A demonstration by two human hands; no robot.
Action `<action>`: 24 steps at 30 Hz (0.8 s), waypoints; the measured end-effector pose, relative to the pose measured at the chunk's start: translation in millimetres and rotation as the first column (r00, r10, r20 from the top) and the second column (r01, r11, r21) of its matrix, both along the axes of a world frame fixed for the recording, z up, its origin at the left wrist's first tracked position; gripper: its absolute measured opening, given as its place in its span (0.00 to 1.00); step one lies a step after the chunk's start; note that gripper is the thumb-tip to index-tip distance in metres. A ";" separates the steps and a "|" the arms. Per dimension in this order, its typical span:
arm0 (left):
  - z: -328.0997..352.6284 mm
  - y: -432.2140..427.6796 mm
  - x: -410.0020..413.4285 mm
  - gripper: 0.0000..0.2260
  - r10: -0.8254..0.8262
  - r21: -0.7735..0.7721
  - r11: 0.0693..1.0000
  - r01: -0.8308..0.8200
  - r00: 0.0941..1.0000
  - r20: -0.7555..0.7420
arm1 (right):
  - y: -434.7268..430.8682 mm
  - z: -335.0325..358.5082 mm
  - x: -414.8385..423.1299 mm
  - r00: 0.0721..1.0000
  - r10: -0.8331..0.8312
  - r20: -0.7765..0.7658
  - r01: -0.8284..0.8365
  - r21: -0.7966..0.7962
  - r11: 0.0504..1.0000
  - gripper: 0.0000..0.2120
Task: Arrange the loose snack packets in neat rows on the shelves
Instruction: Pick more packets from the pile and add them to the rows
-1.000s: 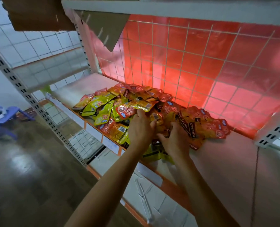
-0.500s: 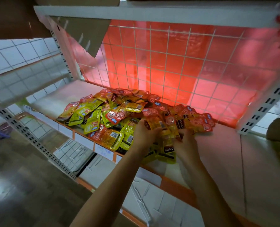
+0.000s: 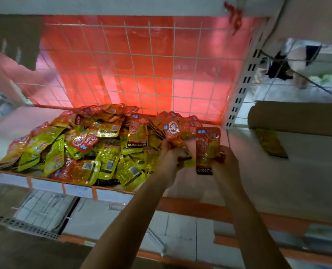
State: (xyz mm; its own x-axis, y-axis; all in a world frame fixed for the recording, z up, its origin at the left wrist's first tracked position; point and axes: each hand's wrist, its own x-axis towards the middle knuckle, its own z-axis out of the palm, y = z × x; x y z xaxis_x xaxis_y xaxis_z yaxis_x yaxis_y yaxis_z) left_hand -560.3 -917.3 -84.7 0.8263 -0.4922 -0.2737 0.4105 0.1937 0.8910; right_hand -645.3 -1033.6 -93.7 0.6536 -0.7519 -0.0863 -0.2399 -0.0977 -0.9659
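A pile of snack packets (image 3: 87,144), yellow and red, lies heaped over the left half of the shelf (image 3: 277,181). It spills to the shelf's front lip, below a wire grid back (image 3: 141,65) lit red.

At the heap's right edge is the left hand (image 3: 171,158), which half a second earlier was sunk among the packets. It is now lifted off them, its grip clamped on a round-emblem packet (image 3: 173,135) that stands up above the fingers. Whether more packets are bunched under it cannot be told.

Just beside it, the right hand (image 3: 225,164) has also come clear of the heap. It holds a single red packet (image 3: 207,146) upright with its printed face toward the camera, the grip pinched on its lower half just above the dark brand band.

Both forearms reach up from the bottom of the frame and converge, wrists near each other, with the hands over the boundary between heap and bare shelf.

The change suggests sorting has moved from rummaging to picking out. Packets are in hand and squared up, but no row is laid yet, and nearly the whole heap remains loose. The bare stretch of shelf to the right looks like the likely place for a first row.

Further right, past the slotted upright, a lone packet (image 3: 270,142) lies flat just below a cardboard roll (image 3: 297,119).
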 end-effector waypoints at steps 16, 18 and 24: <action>2.2 -135.8 -124.9 0.16 -0.416 -0.190 0.895 0.403 0.909 -0.029 | -108.1 17.3 -142.6 0.989 -0.148 0.013 0.148 0.026 0.989 0.15; 3.2 -152.1 -146.9 0.13 -0.436 -0.198 0.882 0.427 0.900 -0.005 | -121.4 18.0 -161.8 0.992 -0.129 0.002 0.129 0.023 0.991 0.16; 7.3 -201.0 -213.8 0.11 -0.462 -0.115 0.882 0.456 0.887 -0.025 | -164.1 17.2 -222.9 0.993 -0.018 -0.116 0.008 -0.084 0.996 0.16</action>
State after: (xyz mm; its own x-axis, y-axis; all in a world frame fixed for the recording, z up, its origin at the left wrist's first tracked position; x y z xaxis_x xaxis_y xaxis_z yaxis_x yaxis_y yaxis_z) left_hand -774.1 -1118.3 -77.4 0.4874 -0.8408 -0.2357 0.5194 0.0622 0.8523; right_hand -868.2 -1197.7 -76.6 0.6333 -0.7678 -0.0975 -0.3517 -0.1733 -0.9199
